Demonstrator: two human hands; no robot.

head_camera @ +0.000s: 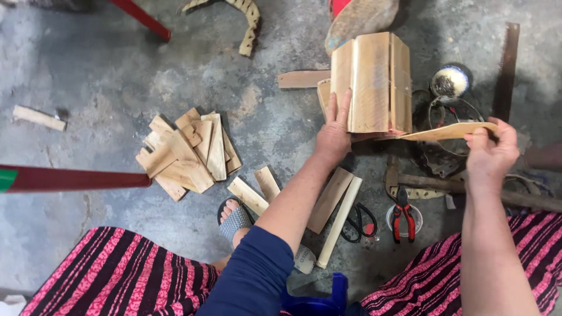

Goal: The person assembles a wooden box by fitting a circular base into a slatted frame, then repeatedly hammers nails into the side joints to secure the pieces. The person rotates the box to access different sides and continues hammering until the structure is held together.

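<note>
My left hand point(333, 131) presses flat against the side of an upright many-sided wooden box point(374, 82) made of joined slats, which stands on the concrete floor. My right hand point(489, 149) grips one end of a thin curved wooden strip point(448, 131). The strip's other end reaches to the base of the box.
A pile of short wooden slats point(187, 153) lies to the left, with loose slats point(331, 199) near my sandalled foot point(234, 219). Red-handled pliers point(403, 217), black scissors point(358, 222), a hammer point(427, 182), a round brush point(449, 82) and a red bar point(70, 178) lie around.
</note>
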